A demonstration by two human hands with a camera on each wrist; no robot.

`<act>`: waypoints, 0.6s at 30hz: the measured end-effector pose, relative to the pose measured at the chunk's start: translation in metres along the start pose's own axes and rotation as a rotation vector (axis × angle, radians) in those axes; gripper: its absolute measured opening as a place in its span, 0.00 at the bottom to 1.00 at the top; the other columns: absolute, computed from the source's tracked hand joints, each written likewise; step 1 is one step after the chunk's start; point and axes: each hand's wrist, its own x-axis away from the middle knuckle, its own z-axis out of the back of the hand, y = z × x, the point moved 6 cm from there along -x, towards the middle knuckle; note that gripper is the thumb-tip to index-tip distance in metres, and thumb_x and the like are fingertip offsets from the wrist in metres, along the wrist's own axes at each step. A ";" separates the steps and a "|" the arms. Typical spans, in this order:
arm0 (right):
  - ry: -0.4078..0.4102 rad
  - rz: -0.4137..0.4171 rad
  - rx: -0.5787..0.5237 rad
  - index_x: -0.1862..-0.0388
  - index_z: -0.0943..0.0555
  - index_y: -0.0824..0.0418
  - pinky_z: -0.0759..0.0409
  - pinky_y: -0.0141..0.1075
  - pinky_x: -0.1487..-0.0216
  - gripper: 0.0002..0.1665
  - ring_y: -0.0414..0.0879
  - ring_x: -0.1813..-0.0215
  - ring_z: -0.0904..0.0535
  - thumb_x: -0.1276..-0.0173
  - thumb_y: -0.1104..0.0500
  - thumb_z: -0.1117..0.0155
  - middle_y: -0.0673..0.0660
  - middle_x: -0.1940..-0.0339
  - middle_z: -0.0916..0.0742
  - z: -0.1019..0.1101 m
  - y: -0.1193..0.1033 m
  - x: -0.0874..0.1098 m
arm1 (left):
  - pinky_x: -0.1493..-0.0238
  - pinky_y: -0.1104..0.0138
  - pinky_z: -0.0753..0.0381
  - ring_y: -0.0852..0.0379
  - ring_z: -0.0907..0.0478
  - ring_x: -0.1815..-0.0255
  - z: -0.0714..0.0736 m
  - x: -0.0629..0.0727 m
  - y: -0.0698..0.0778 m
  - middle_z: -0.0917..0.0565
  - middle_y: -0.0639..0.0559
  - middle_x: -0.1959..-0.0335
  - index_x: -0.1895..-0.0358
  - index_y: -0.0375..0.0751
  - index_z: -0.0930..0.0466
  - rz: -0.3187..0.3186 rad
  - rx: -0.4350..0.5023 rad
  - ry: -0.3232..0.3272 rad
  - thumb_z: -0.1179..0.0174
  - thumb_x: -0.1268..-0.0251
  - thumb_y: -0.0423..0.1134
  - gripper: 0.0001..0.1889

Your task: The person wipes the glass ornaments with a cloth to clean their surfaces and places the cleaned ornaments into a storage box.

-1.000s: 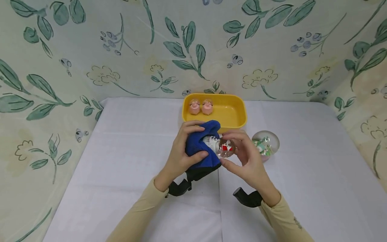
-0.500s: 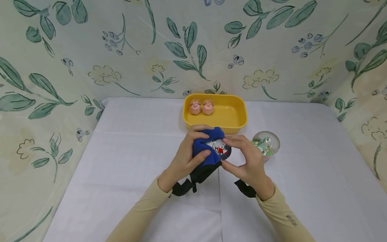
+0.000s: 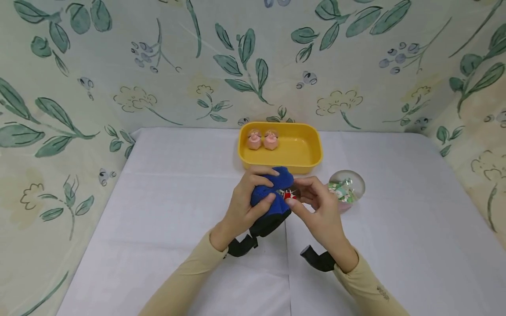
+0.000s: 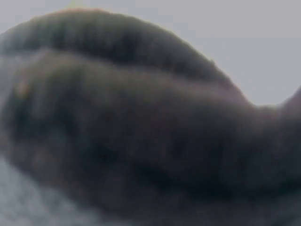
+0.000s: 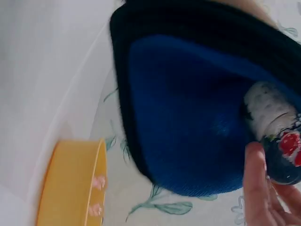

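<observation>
Snow globe (image 5: 276,126) points sideways, dome (image 5: 281,165) toward right fingers (image 5: 257,188).

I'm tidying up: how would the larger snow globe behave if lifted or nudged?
The larger snow globe looks smooth, perhaps slippery. Its dome seems glassy, probably fragile. That dome appears wider than the pink base, so might tip.

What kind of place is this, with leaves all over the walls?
Probably an indoor table corner, though I can't tell which room or building. There's a white tabletop, leafy walls close around it, and a yellow tray sitting near the back.
</observation>
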 end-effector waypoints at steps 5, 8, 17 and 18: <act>-0.062 0.257 0.066 0.39 0.34 0.76 0.22 0.32 0.50 0.36 0.48 0.50 0.21 0.34 0.51 0.36 0.70 0.45 0.24 -0.005 -0.011 -0.001 | 0.45 0.55 0.25 0.43 0.29 0.48 0.005 0.000 0.000 0.26 0.38 0.50 0.56 0.38 0.34 0.032 0.042 0.058 0.54 0.26 0.50 0.16; -0.066 0.391 0.120 0.44 0.32 0.79 0.23 0.31 0.49 0.35 0.48 0.50 0.23 0.34 0.51 0.36 0.71 0.49 0.23 -0.005 -0.016 0.001 | 0.46 0.56 0.25 0.43 0.29 0.49 0.007 0.000 0.000 0.27 0.37 0.50 0.56 0.37 0.34 0.042 0.080 0.070 0.54 0.26 0.50 0.17; 0.037 0.504 0.297 0.55 0.24 0.77 0.23 0.26 0.52 0.31 0.50 0.63 0.20 0.35 0.46 0.36 0.67 0.62 0.16 -0.002 -0.015 0.005 | 0.47 0.55 0.23 0.42 0.28 0.49 0.005 0.000 0.002 0.27 0.37 0.50 0.56 0.38 0.34 0.040 0.067 0.039 0.54 0.26 0.50 0.16; 0.047 0.483 0.293 0.55 0.24 0.77 0.23 0.26 0.53 0.32 0.50 0.65 0.19 0.35 0.46 0.35 0.66 0.63 0.16 -0.001 -0.014 0.005 | 0.47 0.55 0.24 0.42 0.28 0.49 0.005 0.000 0.002 0.27 0.37 0.50 0.56 0.38 0.34 0.038 0.057 0.037 0.54 0.26 0.50 0.16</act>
